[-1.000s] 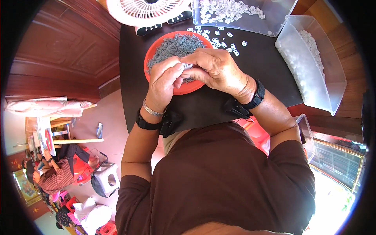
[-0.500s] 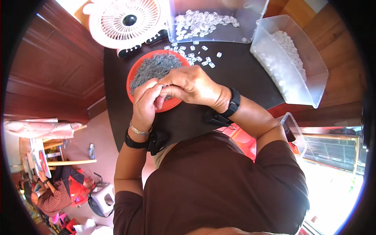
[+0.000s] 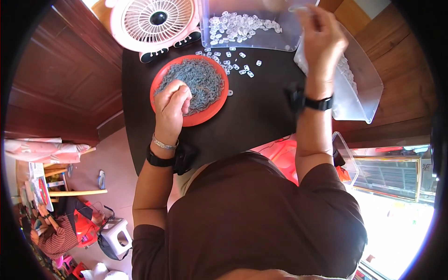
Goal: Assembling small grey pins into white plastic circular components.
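My left hand (image 3: 171, 101) is closed in a fist above a red round plate (image 3: 190, 122). Whatever its curled fingers hold is hidden. A heap of small grey pieces (image 3: 205, 88) fills the plate. Up at the far right, my right hand (image 3: 323, 44) is raised over the side of a clear plastic bin (image 3: 249, 47), its fingers pinched. A pale blur shows at the fingertips, too smeared to name. Inside that bin lies a pile of small clear flat pieces (image 3: 240, 25) with holes. Several similar loose pieces (image 3: 242, 70) lie on the dark table (image 3: 261, 105) beside the plate.
A second translucent bin (image 3: 361, 100), holding whitish pieces, stands at the right, partly behind my right hand. At the far left of the table is a pink fan (image 3: 158, 18). A white stool (image 3: 116, 238) and a seated person (image 3: 58, 238) are on the lower left.
My right hand has left my left hand and swung up and right to the bins. My left hand stays over the plate, its fingers more curled. More of the grey heap shows.
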`<state>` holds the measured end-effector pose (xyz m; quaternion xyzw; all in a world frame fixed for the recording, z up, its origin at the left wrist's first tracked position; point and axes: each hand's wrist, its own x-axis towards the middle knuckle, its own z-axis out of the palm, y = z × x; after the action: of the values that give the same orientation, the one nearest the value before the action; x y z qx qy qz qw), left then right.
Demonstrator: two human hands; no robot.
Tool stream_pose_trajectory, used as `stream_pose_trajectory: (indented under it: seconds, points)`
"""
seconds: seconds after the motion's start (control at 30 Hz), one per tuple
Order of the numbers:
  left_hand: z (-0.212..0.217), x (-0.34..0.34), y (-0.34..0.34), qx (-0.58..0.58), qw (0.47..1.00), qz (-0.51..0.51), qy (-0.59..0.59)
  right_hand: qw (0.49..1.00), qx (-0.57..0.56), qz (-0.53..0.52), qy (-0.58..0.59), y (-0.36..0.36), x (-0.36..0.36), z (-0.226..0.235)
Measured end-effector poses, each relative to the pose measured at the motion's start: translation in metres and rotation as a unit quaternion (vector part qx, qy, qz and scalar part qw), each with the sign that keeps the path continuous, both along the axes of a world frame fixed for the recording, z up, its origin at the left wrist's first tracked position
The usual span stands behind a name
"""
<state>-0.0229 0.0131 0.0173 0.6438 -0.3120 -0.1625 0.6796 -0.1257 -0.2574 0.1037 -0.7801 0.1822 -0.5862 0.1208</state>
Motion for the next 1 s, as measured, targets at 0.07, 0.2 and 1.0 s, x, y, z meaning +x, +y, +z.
stream_pose_trajectory:
  seconds: [0.07,0.2,1.0]
  points:
    - [0.002,0.000,-0.003,-0.005,1.000,-0.002,0.002,0.982,-0.070,-0.173,0.002,-0.012,-0.012,0.022]
    - [0.001,0.000,-0.003,-0.006,1.000,-0.008,0.001,0.974,-0.179,-0.136,0.020,-0.042,-0.010,-0.002]
    - [-0.019,0.017,-0.008,0.073,0.996,0.003,0.049,0.847,0.028,0.173,0.502,-0.005,0.047,-0.116]
